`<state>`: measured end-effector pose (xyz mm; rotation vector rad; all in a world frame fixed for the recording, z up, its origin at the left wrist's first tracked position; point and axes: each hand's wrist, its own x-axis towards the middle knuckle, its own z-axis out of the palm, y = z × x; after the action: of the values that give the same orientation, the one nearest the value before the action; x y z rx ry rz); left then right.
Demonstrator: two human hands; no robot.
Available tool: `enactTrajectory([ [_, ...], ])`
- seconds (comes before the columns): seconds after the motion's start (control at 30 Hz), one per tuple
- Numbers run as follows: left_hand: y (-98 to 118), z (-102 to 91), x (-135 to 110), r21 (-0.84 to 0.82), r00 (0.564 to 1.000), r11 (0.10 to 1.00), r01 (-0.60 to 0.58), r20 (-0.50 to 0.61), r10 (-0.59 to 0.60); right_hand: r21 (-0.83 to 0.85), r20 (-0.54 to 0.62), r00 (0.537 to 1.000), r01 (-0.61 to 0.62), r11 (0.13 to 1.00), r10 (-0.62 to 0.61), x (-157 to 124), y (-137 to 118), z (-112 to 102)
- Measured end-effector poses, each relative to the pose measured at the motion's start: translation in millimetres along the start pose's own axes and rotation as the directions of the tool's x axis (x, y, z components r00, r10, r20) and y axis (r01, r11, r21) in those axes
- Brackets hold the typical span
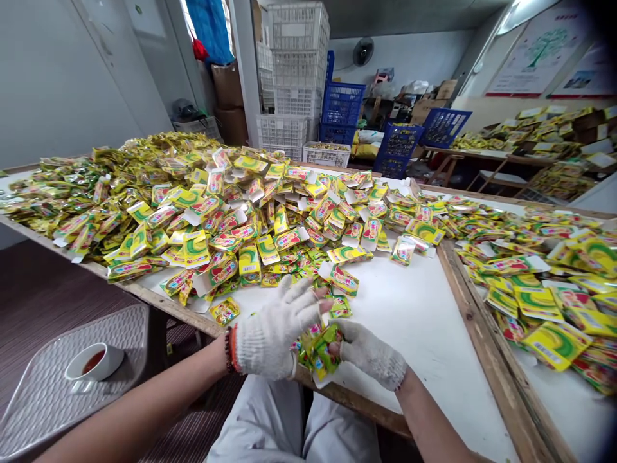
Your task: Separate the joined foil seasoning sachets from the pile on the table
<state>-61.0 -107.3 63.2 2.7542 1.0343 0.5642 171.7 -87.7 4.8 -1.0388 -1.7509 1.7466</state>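
My left hand (276, 331), in a white knit glove with bare fingertips, stretches its fingers out flat over the table's front edge. Right beside it, my gloved right hand (370, 352) curls its fingers round several small green and yellow packets (324, 350). A white card flap (322, 379) sticks out below these packets; whether it belongs to a box there is hidden. Just beyond my fingers lie a loose packet (341, 306) and an open yellow-and-red box (343, 279). Another loose packet (225, 311) lies left of my left hand.
A big heap of printed boxes (241, 212) and packets covers the table's far and left side. A wooden strip (477, 328) divides the white tabletop (405, 302), with more boxes (554, 308) right of it. A cup (94, 362) stands on a stool (43, 386) at left.
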Motion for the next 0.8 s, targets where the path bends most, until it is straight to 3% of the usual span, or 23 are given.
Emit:
enactTrajectory([
  [0.1, -1, 8.7, 10, 0.052, 0.980, 0.997, -0.058, 0.196, 0.047, -0.073, 0.034, 0.999, 0.008, 0.997, -0.005, -5, 1, -2],
  [0.13, -2, 14.7, 11, 0.058, 0.974, 0.998, -0.026, 0.225, 0.012, -0.081, -0.022, 0.999, 0.021, 0.996, -0.022, -7, 0, -2],
  [0.2, -5, 26.7, 12, 0.061, 0.970, 0.992, 0.110, 0.213, -0.121, -0.078, -0.252, 0.965, 0.053, 0.996, -0.071, -12, -3, -2],
  [0.27, -7, 36.2, 8, 0.029, 0.950, 0.958, 0.287, 0.123, -0.288, -0.089, -0.537, 0.835, 0.082, 0.993, -0.117, -19, -6, 0],
  [0.33, -7, 43.1, 4, -0.035, 0.903, 0.902, 0.430, 0.017, -0.430, -0.113, -0.709, 0.691, 0.086, 0.990, -0.141, -23, -8, 3],
  [0.37, -5, 45.6, 2, -0.070, 0.882, 0.881, 0.468, -0.022, -0.471, -0.124, -0.741, 0.656, 0.080, 0.989, -0.146, -25, -8, 5],
  [0.4, -4, 47.6, 0, -0.101, 0.868, 0.868, 0.487, -0.050, -0.493, -0.130, -0.747, 0.649, 0.070, 0.989, -0.144, -25, -7, 7],
  [0.5, 1, 50.2, -2, -0.156, 0.871, 0.870, 0.468, -0.085, -0.484, -0.153, -0.707, 0.699, -0.004, 0.988, -0.107, -24, -3, 10],
  [0.67, -2, 49.4, -6, -0.146, 0.921, 0.916, 0.373, -0.061, -0.385, -0.178, -0.535, 0.844, -0.066, 0.982, -0.040, -25, -6, 5],
  [0.8, -4, 51.9, -6, -0.142, 0.943, 0.935, 0.325, -0.022, -0.331, -0.232, -0.447, 0.893, -0.052, 0.971, -0.058, -24, -13, 2],
])
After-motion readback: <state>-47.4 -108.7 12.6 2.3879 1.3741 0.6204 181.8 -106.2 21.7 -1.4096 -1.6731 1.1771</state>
